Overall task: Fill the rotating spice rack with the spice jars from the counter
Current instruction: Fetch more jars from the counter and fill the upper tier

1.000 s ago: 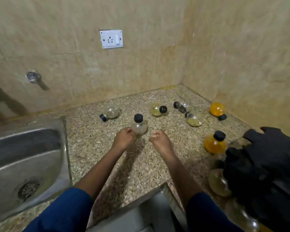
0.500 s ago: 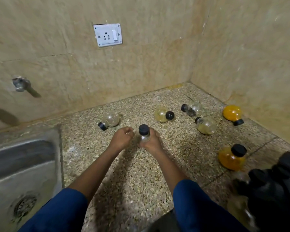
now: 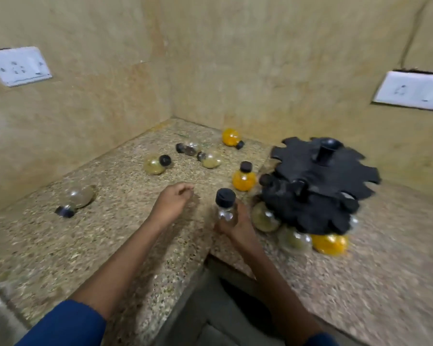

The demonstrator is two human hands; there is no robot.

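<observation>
A: Where was the clear jar (image 3: 226,207) w/ the black cap?
B: Upright in the right hand (image 3: 236,225), fingers wrapped round its lower body, cap sticking up above them. It was lifted just off the speckled tabletop (image 3: 115,236), immed. left of the black spice rack (image 3: 318,186).
A: And the left hand (image 3: 171,204)?
B: Holding nothing, fingers loosely curled, just over the tabletop a bit left of the jar, not touching it.
A: Rack status?
B: Two notched tiers. Lower tier had jars hanging at the near side: an olive jar (image 3: 264,217) right beside the right hand, another greenish one (image 3: 294,239), and an orange one (image 3: 330,243).
A: Loose jars?
B: An upright orange jar (image 3: 244,178) between hand and rack, further back. Lying on their sides toward the corner: a yellowish jar (image 3: 155,164), a dark-filled one (image 3: 189,148), a pale one (image 3: 210,158), and an orange one (image 3: 231,137). A near-empty jar (image 3: 76,197) lay far left, well apart.
</observation>
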